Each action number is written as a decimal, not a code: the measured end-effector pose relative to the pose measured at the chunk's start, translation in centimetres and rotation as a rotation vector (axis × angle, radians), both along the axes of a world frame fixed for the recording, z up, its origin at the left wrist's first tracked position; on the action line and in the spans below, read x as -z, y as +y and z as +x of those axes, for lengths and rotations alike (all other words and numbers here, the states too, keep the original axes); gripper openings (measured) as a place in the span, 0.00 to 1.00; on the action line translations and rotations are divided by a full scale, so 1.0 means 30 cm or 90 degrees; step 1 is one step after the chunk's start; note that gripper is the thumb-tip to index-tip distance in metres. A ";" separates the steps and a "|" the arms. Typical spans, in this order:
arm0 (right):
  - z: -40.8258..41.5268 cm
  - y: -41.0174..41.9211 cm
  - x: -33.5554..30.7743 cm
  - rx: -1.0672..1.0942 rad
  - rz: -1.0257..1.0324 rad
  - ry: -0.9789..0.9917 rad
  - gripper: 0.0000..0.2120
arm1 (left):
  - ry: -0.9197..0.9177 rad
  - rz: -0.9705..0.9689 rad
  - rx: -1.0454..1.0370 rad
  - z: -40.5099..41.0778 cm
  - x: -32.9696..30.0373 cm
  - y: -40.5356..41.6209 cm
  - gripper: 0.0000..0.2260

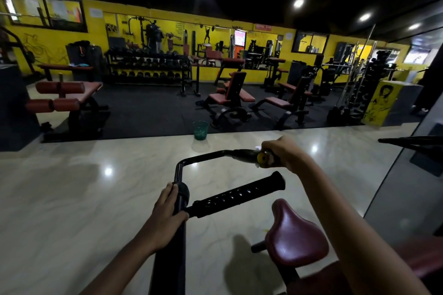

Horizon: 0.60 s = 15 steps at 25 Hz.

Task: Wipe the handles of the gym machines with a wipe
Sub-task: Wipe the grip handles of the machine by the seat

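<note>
A black exercise-bike handlebar stands in front of me, bent into a loop. My left hand grips the black upright post of the handlebar near its junction. My right hand grips the far right handle, close to its yellow end cap. A small bit of white wipe shows at my right fingers; most of it is hidden. A nearer black ribbed handle slants up to the right between my arms, touched by neither hand.
The maroon bike saddle sits low right under my right forearm. A green plastic bucket stands on the glossy marble floor ahead. Benches and a dumbbell rack fill the black mat beyond, along a yellow wall.
</note>
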State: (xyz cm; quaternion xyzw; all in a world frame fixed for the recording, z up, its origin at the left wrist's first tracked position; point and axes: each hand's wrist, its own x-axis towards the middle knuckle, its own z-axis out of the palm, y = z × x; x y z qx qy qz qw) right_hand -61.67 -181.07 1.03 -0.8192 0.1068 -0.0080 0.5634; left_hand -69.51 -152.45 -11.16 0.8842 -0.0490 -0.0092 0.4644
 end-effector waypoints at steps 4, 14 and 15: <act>0.036 0.017 -0.012 0.002 0.027 0.050 0.07 | -0.001 -0.002 0.003 -0.006 0.000 -0.001 0.34; 0.251 0.197 0.008 -0.152 -0.603 0.035 0.10 | -0.012 -0.038 0.010 0.004 0.026 0.008 0.34; 0.242 0.223 0.013 -0.188 -0.679 0.007 0.09 | -0.010 -0.038 0.009 0.007 0.027 0.009 0.34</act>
